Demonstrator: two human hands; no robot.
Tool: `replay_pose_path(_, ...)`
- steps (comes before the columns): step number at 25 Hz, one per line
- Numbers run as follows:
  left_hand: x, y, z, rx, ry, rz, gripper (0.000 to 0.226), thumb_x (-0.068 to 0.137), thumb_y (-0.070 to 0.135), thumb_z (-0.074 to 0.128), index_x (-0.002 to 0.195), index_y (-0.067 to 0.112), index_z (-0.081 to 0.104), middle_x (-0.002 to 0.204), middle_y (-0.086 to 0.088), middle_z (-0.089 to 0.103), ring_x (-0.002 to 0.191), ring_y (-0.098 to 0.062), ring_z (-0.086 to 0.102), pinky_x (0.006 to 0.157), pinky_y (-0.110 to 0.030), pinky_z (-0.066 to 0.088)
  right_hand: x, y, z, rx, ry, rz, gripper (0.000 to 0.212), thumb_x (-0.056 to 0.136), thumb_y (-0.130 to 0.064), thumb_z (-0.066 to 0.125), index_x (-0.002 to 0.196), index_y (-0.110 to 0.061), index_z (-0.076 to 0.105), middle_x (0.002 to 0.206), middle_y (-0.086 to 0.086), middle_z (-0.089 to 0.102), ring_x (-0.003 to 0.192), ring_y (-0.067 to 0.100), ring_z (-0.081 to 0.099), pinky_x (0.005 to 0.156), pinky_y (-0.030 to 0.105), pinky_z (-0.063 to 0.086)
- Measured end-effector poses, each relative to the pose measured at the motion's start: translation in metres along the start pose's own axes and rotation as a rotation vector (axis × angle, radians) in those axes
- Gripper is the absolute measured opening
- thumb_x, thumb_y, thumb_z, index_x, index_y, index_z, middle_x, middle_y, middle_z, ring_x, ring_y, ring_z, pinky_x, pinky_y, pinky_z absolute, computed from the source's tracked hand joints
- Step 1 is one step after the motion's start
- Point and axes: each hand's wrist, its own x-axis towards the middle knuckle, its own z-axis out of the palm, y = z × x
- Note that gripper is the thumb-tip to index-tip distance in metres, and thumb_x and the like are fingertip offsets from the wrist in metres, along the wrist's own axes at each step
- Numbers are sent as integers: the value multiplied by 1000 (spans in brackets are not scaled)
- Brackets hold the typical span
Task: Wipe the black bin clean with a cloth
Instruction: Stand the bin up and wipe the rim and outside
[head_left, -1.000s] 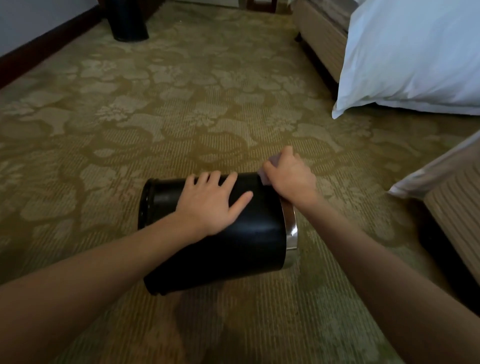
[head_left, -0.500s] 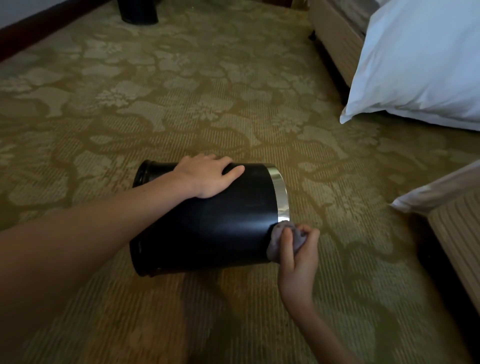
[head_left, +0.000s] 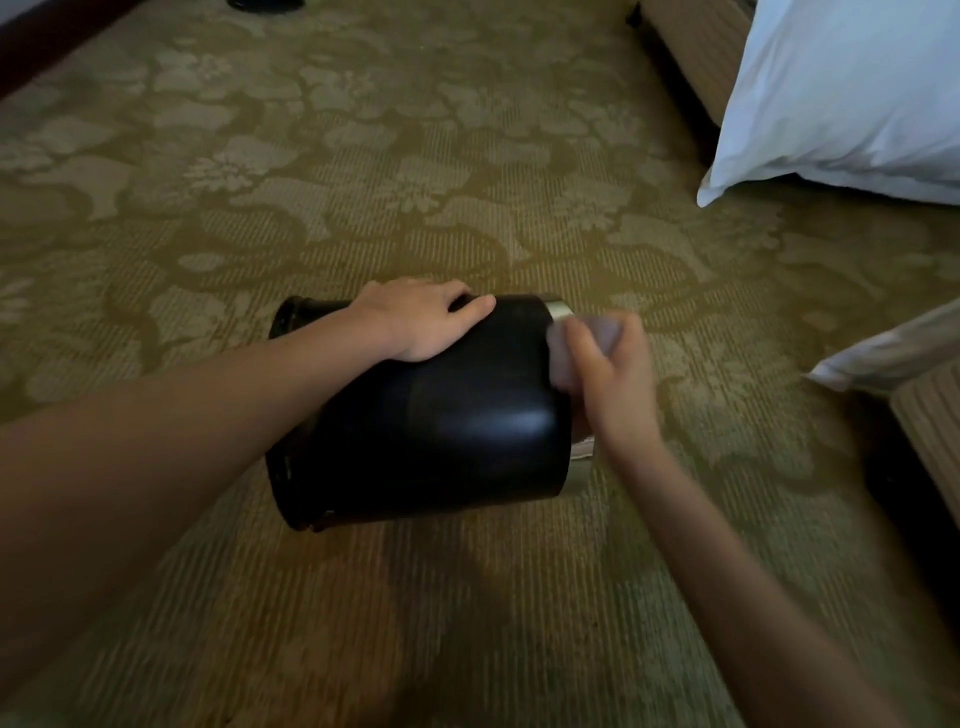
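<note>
The black bin (head_left: 441, 431) lies on its side on the patterned carpet, its silver-rimmed mouth pointing right and its base to the left. My left hand (head_left: 421, 319) rests flat on the bin's upper far side, palm down, fingers spread. My right hand (head_left: 610, 379) grips a small greyish cloth (head_left: 587, 340) and presses it against the bin's silver rim (head_left: 579, 470) at the upper right. The hand and cloth are blurred by motion. The inside of the bin is hidden.
A white pillow (head_left: 852, 98) lies on the floor at the upper right beside a bed base (head_left: 696, 47). More bedding (head_left: 893, 348) and furniture sit at the right edge. A dark object (head_left: 265, 4) stands at the far top. Open carpet (head_left: 363, 156) surrounds the bin.
My right hand has carried the cloth from the bin's lower rim up to the upper rim. The left hand stayed on the bin's far side. The view came closer.
</note>
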Motion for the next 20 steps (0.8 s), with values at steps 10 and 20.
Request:
replay_pose_path(10, -41, 11, -2, 113, 472, 125, 55, 98, 49, 22, 119, 14, 58, 119, -8, 62, 112, -30, 54, 95, -44, 41, -24, 13, 10, 77, 197, -123, 18, 97, -40, 57, 87, -25, 55, 75, -11, 63, 68, 1, 60, 65, 24, 52)
replay_pose_path(20, 4, 13, 7, 178, 372, 115, 60, 100, 49, 18, 145, 15, 39, 149, -7, 44, 139, -26, 35, 117, -45, 21, 96, -41, 21, -127, 92, 228, 17, 93, -32, 56, 91, -15, 56, 90, 3, 62, 77, 21, 60, 65, 35, 51)
